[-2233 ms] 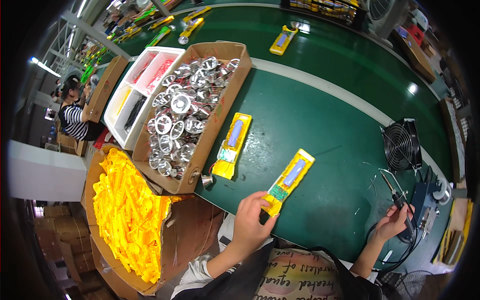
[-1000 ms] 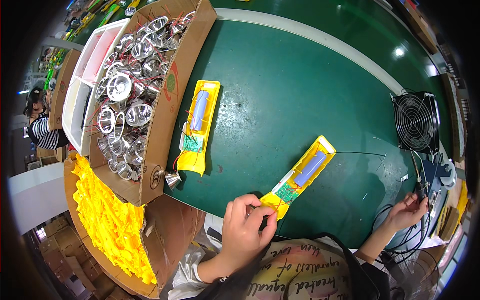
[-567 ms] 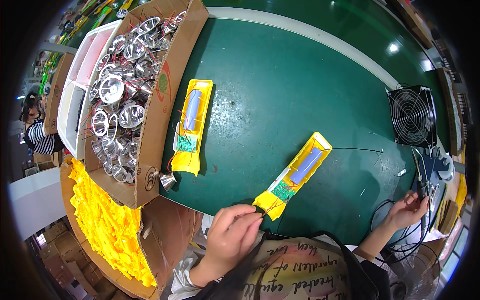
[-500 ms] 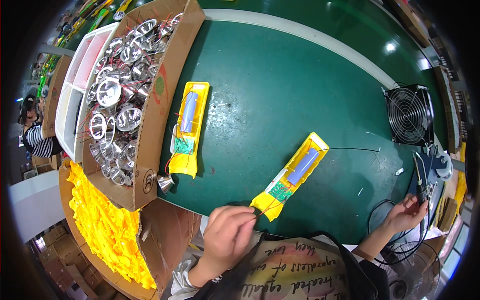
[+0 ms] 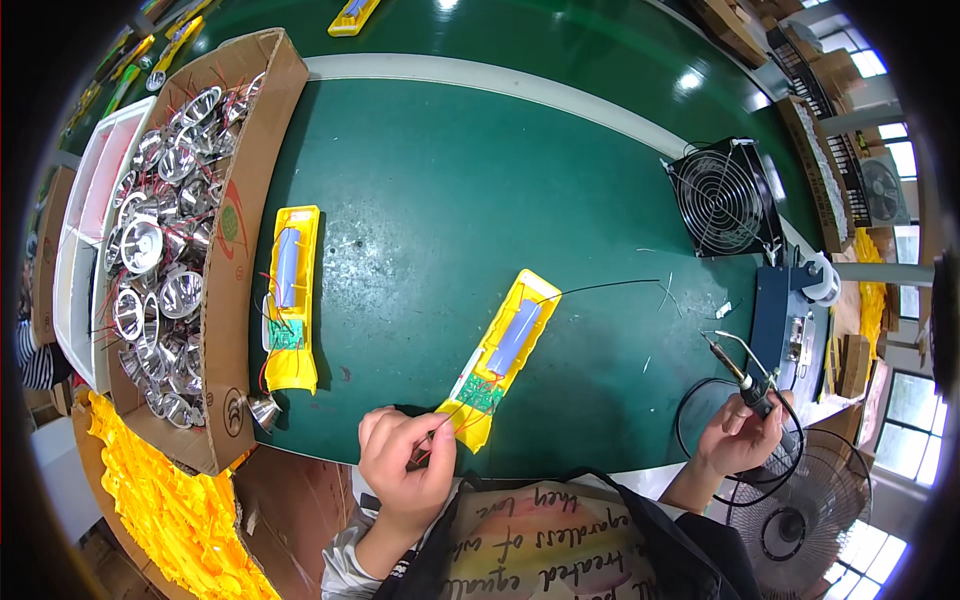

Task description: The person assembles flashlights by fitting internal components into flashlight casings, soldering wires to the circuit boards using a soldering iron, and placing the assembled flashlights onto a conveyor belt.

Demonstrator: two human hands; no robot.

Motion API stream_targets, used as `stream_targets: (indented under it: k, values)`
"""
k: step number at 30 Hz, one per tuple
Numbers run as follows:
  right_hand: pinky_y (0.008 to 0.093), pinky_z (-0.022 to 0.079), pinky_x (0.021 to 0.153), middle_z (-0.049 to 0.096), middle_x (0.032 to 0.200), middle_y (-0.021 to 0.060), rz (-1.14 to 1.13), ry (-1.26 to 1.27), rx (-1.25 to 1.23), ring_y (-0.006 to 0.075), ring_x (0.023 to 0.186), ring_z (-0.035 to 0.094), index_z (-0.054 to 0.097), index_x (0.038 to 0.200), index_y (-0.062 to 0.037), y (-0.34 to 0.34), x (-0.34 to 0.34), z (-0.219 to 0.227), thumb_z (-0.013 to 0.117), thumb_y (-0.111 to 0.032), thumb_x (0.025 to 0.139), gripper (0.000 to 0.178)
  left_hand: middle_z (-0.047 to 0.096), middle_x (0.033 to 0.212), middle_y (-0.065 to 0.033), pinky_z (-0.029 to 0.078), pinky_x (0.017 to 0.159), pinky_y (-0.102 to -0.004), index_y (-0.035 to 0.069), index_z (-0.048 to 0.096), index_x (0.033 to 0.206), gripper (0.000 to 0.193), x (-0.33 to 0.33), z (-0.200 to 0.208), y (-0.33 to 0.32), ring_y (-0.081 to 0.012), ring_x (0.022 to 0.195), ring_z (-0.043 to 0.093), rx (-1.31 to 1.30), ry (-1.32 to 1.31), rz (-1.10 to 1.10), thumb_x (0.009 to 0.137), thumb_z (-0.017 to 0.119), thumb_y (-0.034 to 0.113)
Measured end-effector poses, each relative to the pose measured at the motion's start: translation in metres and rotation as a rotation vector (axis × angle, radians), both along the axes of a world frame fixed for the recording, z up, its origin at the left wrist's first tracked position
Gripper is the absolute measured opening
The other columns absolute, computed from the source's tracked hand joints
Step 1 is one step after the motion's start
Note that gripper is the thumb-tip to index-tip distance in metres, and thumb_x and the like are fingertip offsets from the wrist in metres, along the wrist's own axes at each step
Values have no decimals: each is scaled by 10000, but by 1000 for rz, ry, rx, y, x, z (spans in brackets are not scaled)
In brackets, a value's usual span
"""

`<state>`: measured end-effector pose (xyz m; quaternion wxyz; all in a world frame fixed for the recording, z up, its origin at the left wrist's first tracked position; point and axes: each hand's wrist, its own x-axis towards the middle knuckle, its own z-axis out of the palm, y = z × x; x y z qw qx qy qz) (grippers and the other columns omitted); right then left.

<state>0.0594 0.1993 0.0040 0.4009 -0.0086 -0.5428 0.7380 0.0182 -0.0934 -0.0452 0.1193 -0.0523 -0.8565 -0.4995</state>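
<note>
My left hand (image 5: pixel 408 460) is closed in a pinch on thin wires (image 5: pixel 440 428) at the near end of a yellow plastic half-shell (image 5: pixel 468 432). That shell lies tilted on the green table, holding a blue-violet cylindrical battery (image 5: pixel 515 337) and a green circuit board (image 5: pixel 482 394). A thin dark wire (image 5: pixel 610 285) runs from its far end to the right. My right hand (image 5: pixel 738 438) is wrapped around the dark handle of a soldering iron (image 5: pixel 757 396), whose tip points up and left, apart from the shell. A black cable loops round that hand.
A second yellow shell (image 5: pixel 307 372) with battery and board lies at left, beside a cardboard box (image 5: pixel 255 150) of silver reflector cups. A loose reflector cup (image 5: pixel 264 412) sits at its corner. Below are yellow plastic parts (image 5: pixel 150 500). At right stand a black fan (image 5: pixel 725 200) and a dark-blue unit (image 5: pixel 770 310).
My view has turned right, so the table's things shift left in the picture. The soldering iron now shows clearly in my right hand, angled up-left. My left hand still pinches the wires.
</note>
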Motion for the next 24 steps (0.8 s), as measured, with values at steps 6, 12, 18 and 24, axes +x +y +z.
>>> stream_targets:
  k: [6, 12, 18, 24]
  values:
    - [167, 274, 350, 511, 646, 95, 36, -184, -159, 66, 391, 336, 422, 922, -27, -15, 4, -2, 366, -179, 884, 166, 424, 552, -3, 346, 565, -267, 69, 601, 716, 110, 1, -3, 2, -155, 550, 405, -9, 36, 6, 634, 637, 4]
    - [171, 269, 337, 497, 618, 90, 30, -227, -256, 69, 372, 306, 427, 936, -28, -31, 3, -1, 346, -182, 892, 180, 426, 554, 2, 338, 556, -263, 82, 604, 706, 141, 2, -11, 1, -159, 547, 408, 2, 88, 12, 599, 660, 11]
    - [178, 311, 299, 503, 621, 100, 113, -261, 27, 91, 319, 377, 362, 800, -44, -57, 7, -2, 485, -185, 835, 191, 436, 568, -4, 352, 567, -286, 84, 597, 689, 167, 1, -12, 2, -172, 547, 428, -1, 145, 6, 558, 668, 7]
    - [187, 366, 430, 448, 611, 78, 194, -450, 329, 84, 475, 433, 362, 792, -35, -103, 6, 11, 609, -259, 758, 336, 431, 571, -6, 367, 581, -300, 73, 592, 683, 169, 0, -15, 2, -180, 543, 435, -7, 191, 13, 547, 673, 13]
